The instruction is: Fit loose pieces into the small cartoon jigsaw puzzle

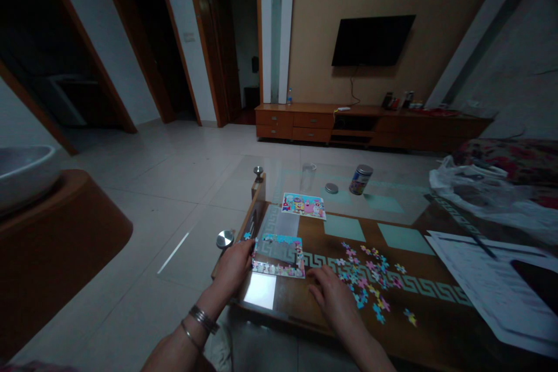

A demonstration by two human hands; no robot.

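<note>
On the glass-topped table lies a partly assembled jigsaw puzzle, its border joined and its middle bare. My left hand is at the puzzle's left edge, fingers drawn together, with a small blue puzzle piece showing at the fingertips. My right hand hovers or rests just right of the puzzle's lower corner; its fingers are bent and apart, with nothing visible in them. Beside it spread many loose puzzle pieces in pink, blue and yellow. Behind the puzzle is a colourful cartoon picture card.
A printed can, a round metal lid and a clear cup stand farther back. Papers with a dark phone-like object lie right, near a plastic bag. Metal knobs mark the table's left edge.
</note>
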